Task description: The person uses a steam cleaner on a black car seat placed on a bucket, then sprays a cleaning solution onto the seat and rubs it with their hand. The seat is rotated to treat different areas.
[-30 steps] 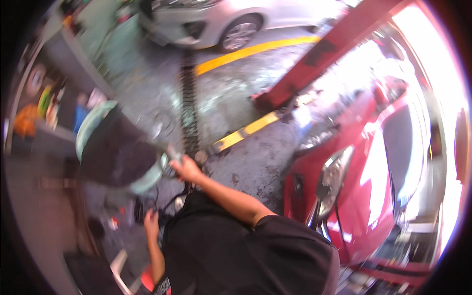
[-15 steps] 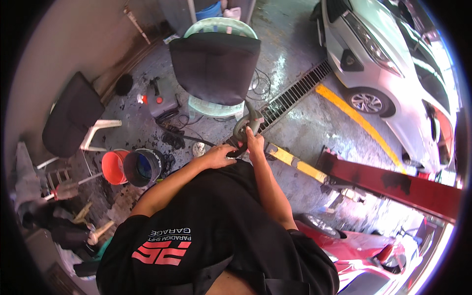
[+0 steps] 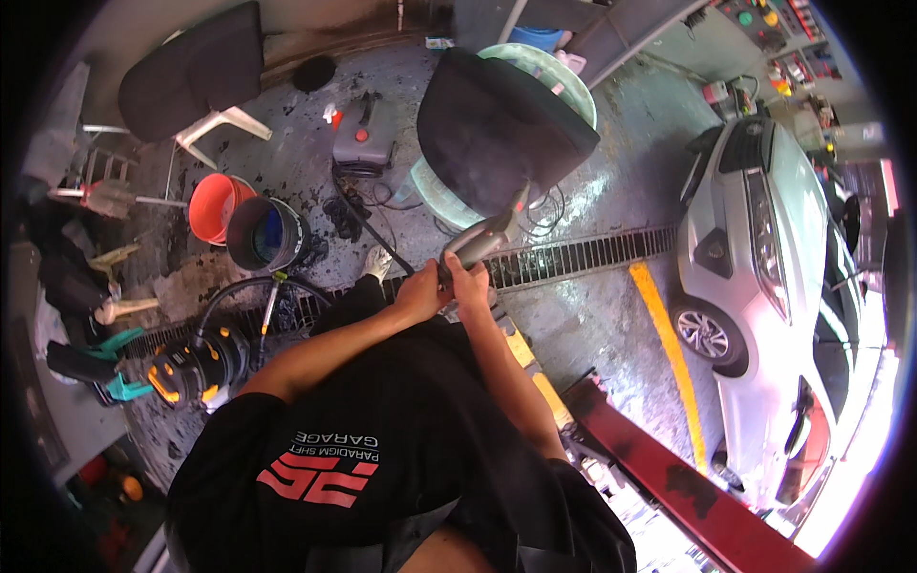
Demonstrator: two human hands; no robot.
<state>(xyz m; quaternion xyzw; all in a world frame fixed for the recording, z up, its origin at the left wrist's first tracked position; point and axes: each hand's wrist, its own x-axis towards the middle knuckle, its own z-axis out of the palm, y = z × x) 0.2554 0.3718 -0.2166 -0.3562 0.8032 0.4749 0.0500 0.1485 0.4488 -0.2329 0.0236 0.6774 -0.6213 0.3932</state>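
In front of the black cushion (image 3: 501, 134), the right hand (image 3: 468, 284) grips a gray hand tool (image 3: 489, 237) and the left hand (image 3: 420, 295) clasps its rear. A gray machine (image 3: 375, 145) stands left of the cushion.

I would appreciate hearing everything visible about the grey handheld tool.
The grey handheld tool looks plastic, with a rounded body, a darker curved rear and a red mark near its front. It points forward and rightward in the grip of the right hand, the left hand at its rear. Its front is by the dark cover; contact is unclear.
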